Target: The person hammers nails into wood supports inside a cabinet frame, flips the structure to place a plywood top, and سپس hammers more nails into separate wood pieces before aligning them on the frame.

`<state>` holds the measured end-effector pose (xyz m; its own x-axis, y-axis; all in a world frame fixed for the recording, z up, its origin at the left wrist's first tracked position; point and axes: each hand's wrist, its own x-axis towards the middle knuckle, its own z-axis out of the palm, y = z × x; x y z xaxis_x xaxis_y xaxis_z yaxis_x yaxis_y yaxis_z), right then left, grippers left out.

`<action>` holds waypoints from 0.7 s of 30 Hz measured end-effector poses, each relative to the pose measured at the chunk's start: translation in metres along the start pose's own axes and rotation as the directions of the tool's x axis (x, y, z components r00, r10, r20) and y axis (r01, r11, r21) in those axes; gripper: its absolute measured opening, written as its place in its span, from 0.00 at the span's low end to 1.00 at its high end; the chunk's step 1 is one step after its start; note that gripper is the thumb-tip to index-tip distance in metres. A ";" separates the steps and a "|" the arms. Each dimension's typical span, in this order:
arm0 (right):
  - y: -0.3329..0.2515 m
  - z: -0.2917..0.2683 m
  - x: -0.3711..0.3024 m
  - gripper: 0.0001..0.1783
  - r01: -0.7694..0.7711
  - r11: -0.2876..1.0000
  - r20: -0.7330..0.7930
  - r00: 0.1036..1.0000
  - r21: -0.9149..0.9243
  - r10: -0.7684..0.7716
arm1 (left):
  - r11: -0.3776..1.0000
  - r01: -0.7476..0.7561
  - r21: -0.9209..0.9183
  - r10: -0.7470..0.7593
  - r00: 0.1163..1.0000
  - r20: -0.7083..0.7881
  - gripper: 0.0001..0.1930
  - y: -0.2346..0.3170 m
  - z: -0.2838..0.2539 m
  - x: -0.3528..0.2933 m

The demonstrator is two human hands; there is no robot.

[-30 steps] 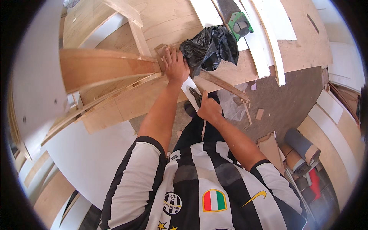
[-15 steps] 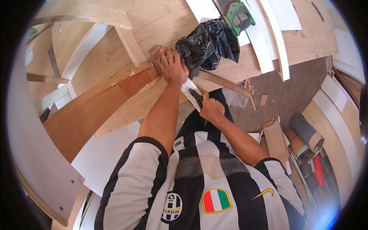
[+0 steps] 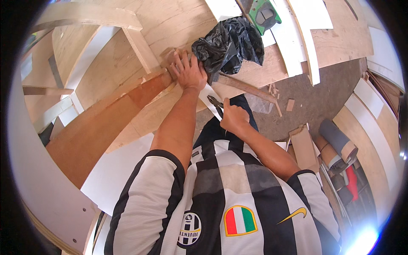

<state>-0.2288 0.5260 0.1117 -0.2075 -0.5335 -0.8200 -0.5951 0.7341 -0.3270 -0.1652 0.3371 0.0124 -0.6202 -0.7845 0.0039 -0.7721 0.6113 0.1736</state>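
Note:
My left hand (image 3: 190, 73) lies flat with fingers spread over the end of a narrow wooden piece on the bench. A crumpled black plastic bag (image 3: 238, 44) is just right of its fingers. Below that hand a white strip (image 3: 205, 94) slants toward my body. In my right hand (image 3: 235, 117) is a pair of dark pliers (image 3: 215, 103), jaws pointing up and left over the strip. Whether the jaws grip anything cannot be made out. A long brown board (image 3: 106, 127) runs from near my left hand to the lower left.
Beyond the bag are a green-and-grey device (image 3: 264, 17) and white-faced strips (image 3: 312, 51). A curved wooden frame (image 3: 85, 16) stands at the far left. Offcuts (image 3: 290, 105) lie on the floor. Rolled material (image 3: 338, 138) and leaning curved panels (image 3: 365, 114) are at the right.
The view has shifted slightly, moving the bench and bag a little up and left in the picture. Both hands keep nearly the same places, and the pliers stay in my right hand.

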 end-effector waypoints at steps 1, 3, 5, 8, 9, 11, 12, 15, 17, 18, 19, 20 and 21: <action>0.004 0.003 -0.001 0.32 0.036 0.999 -0.055 0.998 -0.027 -0.038 | 1.000 0.001 -0.014 -0.001 1.000 0.014 0.24 0.000 -0.001 0.000; 0.014 0.010 0.002 0.37 0.061 0.995 -0.113 0.991 -0.078 -0.069 | 1.000 0.004 -0.029 -0.004 1.000 0.021 0.24 0.001 -0.002 -0.001; 0.021 0.020 0.007 0.39 0.072 0.988 -0.153 0.984 -0.137 -0.093 | 0.999 0.010 -0.046 -0.010 1.000 -0.008 0.24 0.001 -0.001 -0.001; 0.024 0.032 0.013 0.44 0.122 0.962 -0.244 0.952 -0.245 -0.183 | 0.999 0.004 -0.041 -0.005 1.000 -0.018 0.24 -0.001 0.001 -0.001; 0.023 0.033 0.014 0.47 0.142 0.943 -0.247 0.943 -0.301 -0.221 | 0.999 0.008 -0.034 -0.008 1.000 -0.014 0.24 -0.002 0.003 -0.002; 0.021 0.033 0.012 0.50 0.150 0.943 -0.269 0.934 -0.296 -0.233 | 0.998 0.007 -0.055 -0.010 0.999 -0.043 0.21 -0.003 0.006 -0.002; 0.020 0.031 0.011 0.54 0.131 0.947 -0.236 0.950 -0.293 -0.205 | 0.999 0.007 -0.053 -0.010 0.999 -0.048 0.21 -0.004 0.007 -0.002; 0.018 0.027 0.002 0.56 0.121 0.952 -0.230 0.955 -0.283 -0.189 | 0.999 0.012 -0.051 -0.015 0.998 -0.061 0.21 -0.003 0.009 -0.003; 0.018 0.029 0.000 0.53 0.113 0.952 -0.209 0.962 -0.284 -0.176 | 0.999 0.024 -0.034 -0.026 0.999 -0.047 0.20 -0.002 0.009 -0.003; 0.020 0.032 0.002 0.51 0.141 0.952 -0.234 0.950 -0.273 -0.208 | 0.999 0.016 -0.031 -0.018 0.997 -0.073 0.20 -0.002 0.009 -0.003; 0.022 0.035 0.004 0.51 0.123 0.952 -0.203 0.962 -0.282 -0.184 | 0.999 0.017 -0.036 -0.019 0.998 -0.060 0.21 -0.002 0.008 -0.002; 0.025 0.038 0.008 0.44 0.195 0.976 -0.295 0.931 -0.095 -0.215 | 0.999 0.021 -0.040 -0.023 0.999 -0.048 0.21 -0.003 0.007 -0.003; 0.028 0.042 0.012 0.38 0.255 0.963 -0.363 0.909 0.091 -0.206 | 0.999 0.025 -0.037 -0.026 0.998 -0.051 0.21 -0.003 0.006 -0.003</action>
<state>-0.2157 0.5579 0.0728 -0.3477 -0.7888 -0.5069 -0.5549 0.6089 -0.5669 -0.1621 0.3385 0.0055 -0.5917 -0.8046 0.0495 -0.7815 0.5876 0.2098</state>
